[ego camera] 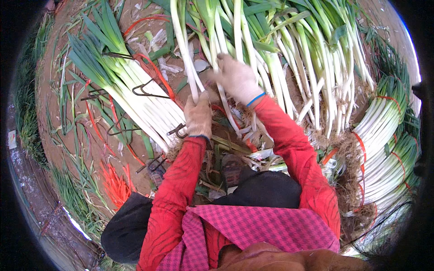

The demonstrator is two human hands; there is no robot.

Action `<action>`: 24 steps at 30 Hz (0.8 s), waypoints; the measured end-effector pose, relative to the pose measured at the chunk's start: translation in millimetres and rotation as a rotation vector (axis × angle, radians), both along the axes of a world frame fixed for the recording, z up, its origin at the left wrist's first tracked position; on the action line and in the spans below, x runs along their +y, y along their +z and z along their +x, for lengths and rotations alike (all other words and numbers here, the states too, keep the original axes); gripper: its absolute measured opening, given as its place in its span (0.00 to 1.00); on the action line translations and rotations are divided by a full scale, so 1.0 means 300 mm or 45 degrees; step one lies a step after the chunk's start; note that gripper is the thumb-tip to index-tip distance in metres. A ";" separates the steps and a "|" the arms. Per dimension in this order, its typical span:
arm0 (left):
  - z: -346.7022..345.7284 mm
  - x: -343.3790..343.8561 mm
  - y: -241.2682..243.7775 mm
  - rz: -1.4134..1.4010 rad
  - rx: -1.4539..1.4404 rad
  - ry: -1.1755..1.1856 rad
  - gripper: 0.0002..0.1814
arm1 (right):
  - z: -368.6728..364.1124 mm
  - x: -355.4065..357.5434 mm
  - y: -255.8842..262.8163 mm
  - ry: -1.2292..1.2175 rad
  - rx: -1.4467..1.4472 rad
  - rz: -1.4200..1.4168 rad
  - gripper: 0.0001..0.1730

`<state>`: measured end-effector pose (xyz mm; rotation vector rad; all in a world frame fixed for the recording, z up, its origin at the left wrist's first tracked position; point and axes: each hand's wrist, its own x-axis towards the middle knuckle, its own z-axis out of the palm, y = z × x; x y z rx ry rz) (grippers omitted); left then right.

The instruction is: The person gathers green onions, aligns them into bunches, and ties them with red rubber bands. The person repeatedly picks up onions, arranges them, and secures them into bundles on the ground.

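Note:
My left hand, in a work glove, is closed around the lower white ends of a few long green onions. To its right, my gloved right hand is blurred, fingers bent, over the white stalks of more onions; whether it grips one is not clear. A row of trimmed green onions lies at the left in a bent metal rod frame, its root ends beside my left wrist. Red strapping passes by this row.
Loose green onions with hairy roots lie at the upper right. Tied bundles are stacked at the right edge. Red ribbon strips lie near my left knee. Peeled leaves and scraps litter the bare soil. My shoes are below my hands.

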<state>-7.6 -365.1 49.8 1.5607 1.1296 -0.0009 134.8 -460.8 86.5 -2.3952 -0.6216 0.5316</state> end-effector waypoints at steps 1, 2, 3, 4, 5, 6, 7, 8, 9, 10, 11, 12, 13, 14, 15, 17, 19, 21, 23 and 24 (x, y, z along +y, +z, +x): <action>0.006 0.006 -0.089 0.243 0.029 -0.110 0.23 | -0.028 0.017 -0.063 0.126 0.020 -0.302 0.33; 0.017 -0.009 -0.146 0.480 0.164 -0.251 0.24 | -0.055 0.015 -0.083 0.188 -0.071 -0.375 0.34; 0.036 -0.031 -0.141 0.726 0.307 -0.381 0.25 | -0.077 0.016 -0.094 0.259 -0.160 -0.438 0.35; 0.058 -0.052 -0.114 0.614 0.434 -0.318 0.23 | -0.080 0.020 -0.106 0.172 -0.158 -0.415 0.34; 0.067 -0.064 -0.125 0.680 0.399 -0.292 0.23 | -0.063 0.013 -0.115 0.120 -0.145 -0.357 0.34; 0.059 -0.074 -0.152 0.745 0.371 -0.275 0.22 | -0.041 -0.005 -0.131 0.063 -0.121 -0.298 0.35; 0.051 -0.069 -0.160 0.813 0.343 -0.244 0.21 | -0.028 -0.008 -0.094 0.018 -0.101 -0.235 0.35; 0.042 -0.058 -0.164 0.861 0.361 -0.217 0.22 | -0.029 -0.029 -0.046 -0.045 -0.015 -0.151 0.38; 0.059 -0.060 -0.169 0.832 0.327 -0.234 0.23 | -0.006 -0.085 -0.090 -0.097 -0.005 0.055 0.37; 0.063 -0.052 -0.177 0.798 0.308 -0.245 0.24 | 0.033 -0.129 -0.127 -0.115 0.256 0.324 0.35; 0.062 -0.033 -0.181 0.769 0.295 -0.250 0.24 | 0.059 -0.156 -0.148 -0.125 0.522 0.597 0.33; 0.063 0.010 -0.163 0.480 0.243 -0.075 0.27 | 0.065 -0.151 -0.067 -0.174 0.821 0.682 0.32; 0.106 0.022 -0.072 0.071 0.074 -0.082 0.21 | 0.074 -0.185 -0.076 -0.224 0.745 0.859 0.30; 0.098 0.038 0.053 -0.326 -0.083 -0.028 0.19 | 0.084 -0.194 -0.066 -0.229 0.772 0.951 0.30; 0.068 0.039 0.179 -0.727 -0.234 0.032 0.17 | 0.089 -0.198 -0.036 -0.238 0.803 1.040 0.29; 0.018 0.019 0.372 -0.959 -0.332 0.064 0.17 | 0.096 -0.175 0.025 -0.212 0.726 0.950 0.31; 0.015 0.043 0.242 -0.885 -0.350 -0.416 0.26 | 0.104 -0.150 0.037 -0.222 0.870 0.939 0.28; -0.034 -0.033 0.187 -0.881 -0.415 -0.428 0.27 | 0.102 -0.124 0.020 -0.246 0.776 0.945 0.27; -0.093 -0.066 0.209 -0.947 -0.200 -0.365 0.25 | 0.079 -0.070 -0.041 -0.272 0.783 1.114 0.28; -0.107 -0.090 0.217 -1.069 -0.189 -0.295 0.25 | 0.059 -0.053 -0.094 -0.292 0.645 0.959 0.30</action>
